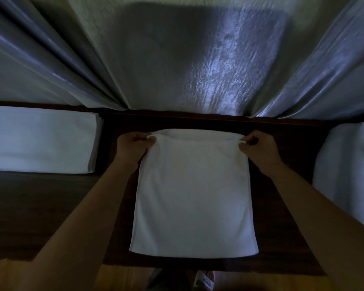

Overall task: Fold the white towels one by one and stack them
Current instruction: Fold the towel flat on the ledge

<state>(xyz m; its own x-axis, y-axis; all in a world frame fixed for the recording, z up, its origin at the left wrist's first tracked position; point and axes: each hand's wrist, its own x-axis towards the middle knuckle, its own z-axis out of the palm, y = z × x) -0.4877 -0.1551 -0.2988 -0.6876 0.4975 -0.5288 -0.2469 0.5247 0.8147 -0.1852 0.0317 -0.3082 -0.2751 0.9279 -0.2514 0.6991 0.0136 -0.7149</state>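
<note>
A white towel [193,196] lies flat on the dark wooden table [51,206], folded into a long rectangle that runs from the near edge to the far side. My left hand [132,143] pinches its far left corner. My right hand [259,145] pinches the far right corner. The far edge is lifted a little off the table between both hands. A stack of folded white towels [40,139] sits at the left of the table. A loose heap of white towels [349,169] lies at the right edge.
Grey curtains [177,59] hang right behind the table's far edge. Below the near edge shows an orange-brown floor [118,278] with my feet partly in view.
</note>
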